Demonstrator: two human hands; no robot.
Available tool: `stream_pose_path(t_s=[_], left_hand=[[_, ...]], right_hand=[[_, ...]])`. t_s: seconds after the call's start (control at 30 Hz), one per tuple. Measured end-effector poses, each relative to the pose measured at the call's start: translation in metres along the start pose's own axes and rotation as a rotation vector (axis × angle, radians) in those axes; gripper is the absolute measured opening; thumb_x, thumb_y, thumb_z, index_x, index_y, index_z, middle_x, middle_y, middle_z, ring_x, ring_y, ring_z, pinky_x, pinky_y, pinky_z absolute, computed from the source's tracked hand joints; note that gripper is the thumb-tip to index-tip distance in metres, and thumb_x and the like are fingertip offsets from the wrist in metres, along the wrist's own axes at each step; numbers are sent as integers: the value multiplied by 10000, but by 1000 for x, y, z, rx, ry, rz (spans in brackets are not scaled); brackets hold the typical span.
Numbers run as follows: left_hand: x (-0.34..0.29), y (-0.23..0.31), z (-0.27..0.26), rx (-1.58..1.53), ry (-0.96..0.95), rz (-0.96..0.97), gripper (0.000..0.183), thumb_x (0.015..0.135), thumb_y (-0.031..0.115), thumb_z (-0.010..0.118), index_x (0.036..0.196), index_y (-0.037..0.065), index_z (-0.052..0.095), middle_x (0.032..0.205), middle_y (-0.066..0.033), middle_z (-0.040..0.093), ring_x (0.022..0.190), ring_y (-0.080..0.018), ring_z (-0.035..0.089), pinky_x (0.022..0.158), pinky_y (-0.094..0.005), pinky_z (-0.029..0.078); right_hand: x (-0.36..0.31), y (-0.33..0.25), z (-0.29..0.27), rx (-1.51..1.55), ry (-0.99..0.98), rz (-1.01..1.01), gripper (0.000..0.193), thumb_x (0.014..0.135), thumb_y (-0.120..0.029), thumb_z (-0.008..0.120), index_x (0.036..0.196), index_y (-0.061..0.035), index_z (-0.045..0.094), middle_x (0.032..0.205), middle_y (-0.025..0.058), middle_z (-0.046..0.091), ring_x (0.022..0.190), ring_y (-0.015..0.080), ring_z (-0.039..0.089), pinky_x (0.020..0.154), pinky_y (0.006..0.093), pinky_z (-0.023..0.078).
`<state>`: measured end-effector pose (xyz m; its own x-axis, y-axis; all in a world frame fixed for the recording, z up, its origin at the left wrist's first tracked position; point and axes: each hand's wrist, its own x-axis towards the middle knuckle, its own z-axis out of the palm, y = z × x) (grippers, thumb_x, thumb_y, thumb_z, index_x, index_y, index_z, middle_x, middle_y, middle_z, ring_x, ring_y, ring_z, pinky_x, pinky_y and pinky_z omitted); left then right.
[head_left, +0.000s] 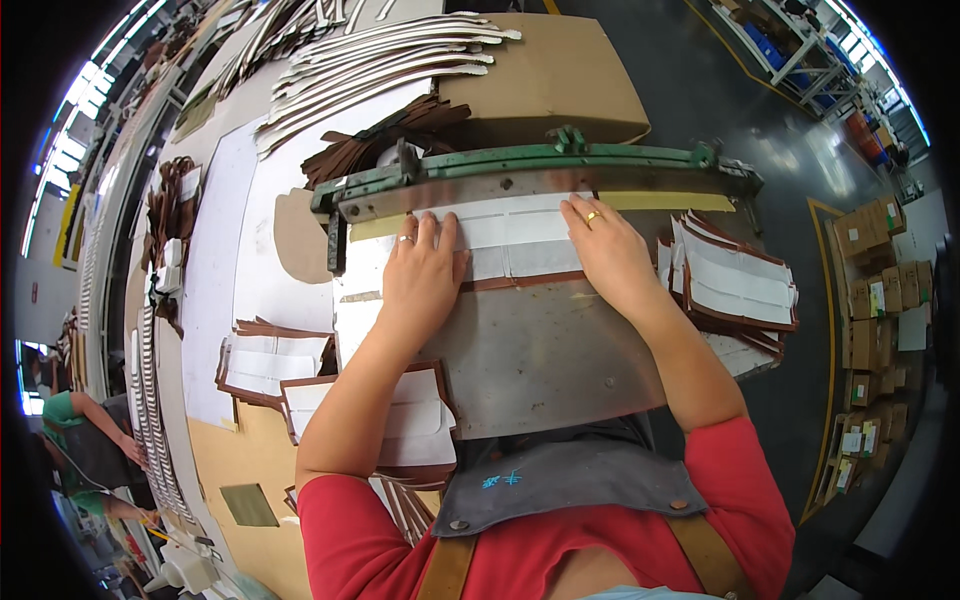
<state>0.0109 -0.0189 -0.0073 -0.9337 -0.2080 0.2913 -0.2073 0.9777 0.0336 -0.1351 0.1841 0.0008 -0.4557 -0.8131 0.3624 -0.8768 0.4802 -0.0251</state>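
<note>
A brown panel with white backing lies flat on a grey metal plate. Its far edge sits against the green metal bar of a machine that spans the plate. My left hand rests on the panel's left end, fingers stretched out toward the bar. On the right end lies my right hand, its fingers also extended and pressed down flat. Neither hand grips anything. Yellowish strips show along the bar on both sides of the panel.
Right of the plate is a stack of similar white-backed panels. More panels lie by my left forearm. Bundles of brown strips and a large cardboard box are beyond the bar. A co-worker's arm shows far left. Cartons stand far right.
</note>
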Motion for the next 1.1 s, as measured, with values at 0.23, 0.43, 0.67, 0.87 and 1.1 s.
stream_pose_path(t_s=[0.23,0.43,0.67,0.87,1.1], left_hand=[[1,-1,-3,-117,25,-10,380,880,215,539,1205,22,498,1141,-185,519,1055,-366,505,821,-423,469],[9,-25,6,-267,89,-142,453,807,209,620,1202,35,481,1150,-123,490,1047,-340,488,879,-418,388],[8,-35,6,-151,144,-86,504,795,307,631,1204,43,503,1197,-75,492,1092,-283,464,889,-415,338],[8,-28,0,-25,-39,-144,431,821,379,598,1154,110,543,1129,-28,533,1058,-259,508,911,-443,326],[10,-27,14,-236,149,-245,439,808,303,638,1182,108,517,1082,-75,548,1036,-269,526,909,-442,321]], right_hand=[[-3,8,-3,195,-24,36,311,837,-110,577,1136,-25,577,1203,103,560,1065,271,549,903,364,458],[31,-4,1,409,32,-21,285,823,-135,611,1083,-20,594,1104,104,580,1038,291,540,896,386,433],[97,-59,47,582,-2,-274,270,817,-98,591,1077,-30,604,1018,111,564,991,283,533,892,370,429],[98,-56,49,347,-61,-343,140,821,-117,585,929,-30,607,939,86,567,912,282,532,832,385,441],[74,-15,22,470,-233,-5,159,811,-178,638,842,-32,583,844,65,533,799,214,527,723,333,436]])
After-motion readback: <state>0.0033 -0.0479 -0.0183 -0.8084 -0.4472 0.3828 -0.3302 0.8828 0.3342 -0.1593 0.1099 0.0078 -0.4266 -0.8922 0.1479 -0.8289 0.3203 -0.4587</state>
